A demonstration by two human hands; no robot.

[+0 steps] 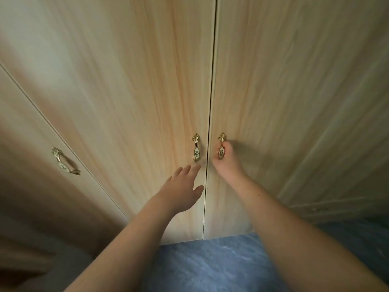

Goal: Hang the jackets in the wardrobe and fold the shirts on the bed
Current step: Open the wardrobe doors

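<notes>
Gripping right wardrobe handle (221, 152) with right hand (226, 158), left hand (182, 189) open

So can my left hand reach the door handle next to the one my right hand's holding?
Probably yes: the left hand is open just below that free handle, fingertips nearly at it, nothing between.

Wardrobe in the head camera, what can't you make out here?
- Hidden: the wardrobe inside and any jackets, behind the doors, head view.
- Partly covered: the right door's handle, by the right hand gripping it.
- Blurred: the far-left handle, pattern unreadable near the frame edge.
- Outside the frame: the bed and shirts.
- Lower right corner: too dark and blurred to identify.
</notes>
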